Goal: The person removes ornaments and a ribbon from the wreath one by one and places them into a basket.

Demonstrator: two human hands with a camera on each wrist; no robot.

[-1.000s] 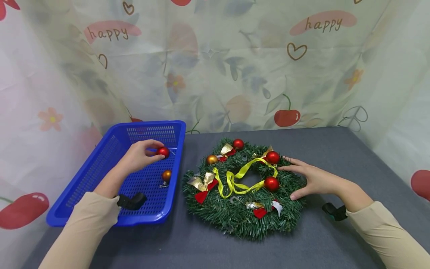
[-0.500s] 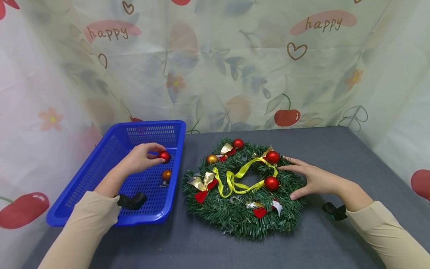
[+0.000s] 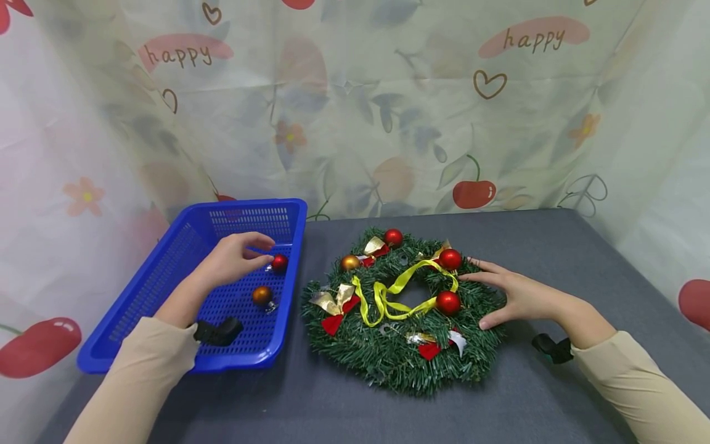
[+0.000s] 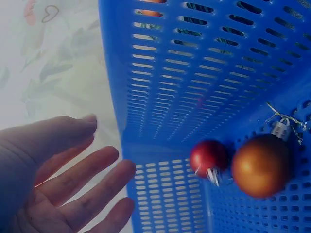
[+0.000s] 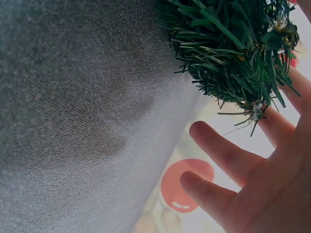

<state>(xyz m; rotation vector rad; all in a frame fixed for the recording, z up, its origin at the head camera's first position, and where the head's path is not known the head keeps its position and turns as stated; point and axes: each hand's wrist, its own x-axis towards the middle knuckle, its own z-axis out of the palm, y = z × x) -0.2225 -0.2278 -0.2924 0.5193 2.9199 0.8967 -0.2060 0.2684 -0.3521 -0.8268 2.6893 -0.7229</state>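
Note:
Inside the blue basket, my left hand hovers with nothing between thumb and fingers. A red bauble lies just past its fingertips, against the basket's right side. Nearer to me lies a gold bauble with a silver cap. The left wrist view shows both the red bauble and the gold bauble apart from the spread fingers. On the right, my right hand rests at the edge of a green wreath, its fingers spread over the greenery.
The wreath bears red baubles, a gold bauble, bows and a loose yellow ribbon. Everything stands on a grey cloth-covered table, with a printed curtain behind it.
My left hand has let go of the red bauble, which now lies on the basket floor. The gold bauble has rolled slightly left and nearer. My right hand and the wreath have stayed put.

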